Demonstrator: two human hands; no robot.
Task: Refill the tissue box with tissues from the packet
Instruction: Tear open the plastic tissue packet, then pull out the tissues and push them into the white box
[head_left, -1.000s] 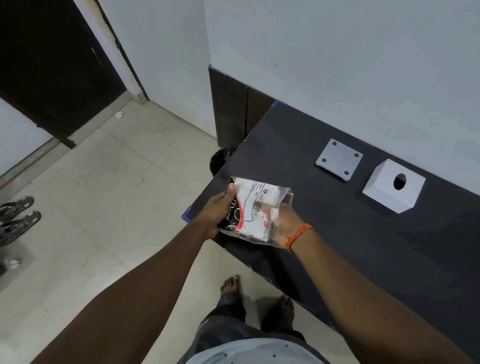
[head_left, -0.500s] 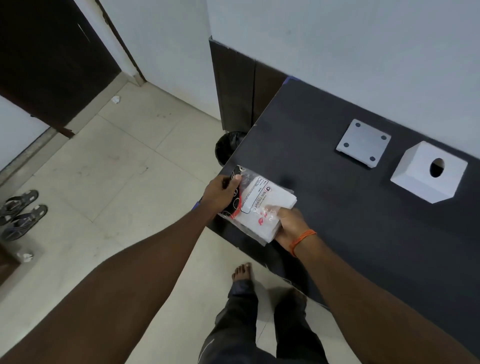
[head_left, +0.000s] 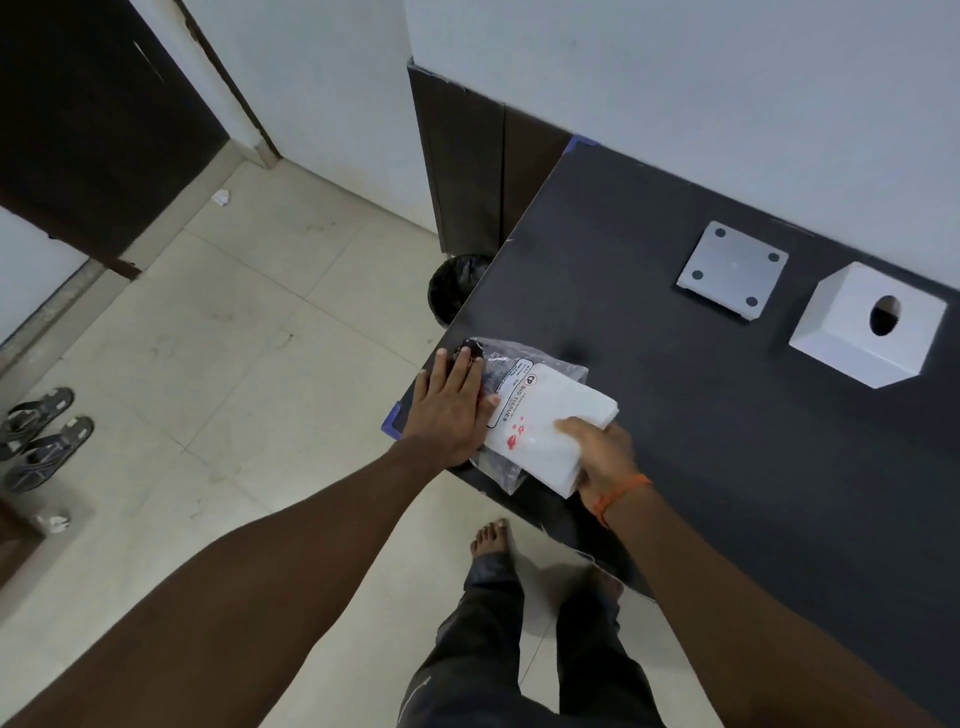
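Observation:
A clear plastic tissue packet with black and red print lies at the near left corner of the black table. My left hand presses flat on its left end, fingers spread. My right hand grips the white tissue stack at its right end, and the stack sticks partly out of the packet. The white tissue box with a round hole on top stands at the far right. Its flat grey base plate with four dark dots lies to the left of it.
A black-lined bin stands on the floor by the table's left edge. Sandals lie on the tiles at the left. Behind the table rises a white wall. My bare feet stand below the table's near edge.
The packet went from being held above the table to lying on it. My left hand flattened onto its left end, and my right hand has drawn the tissue stack toward the right.

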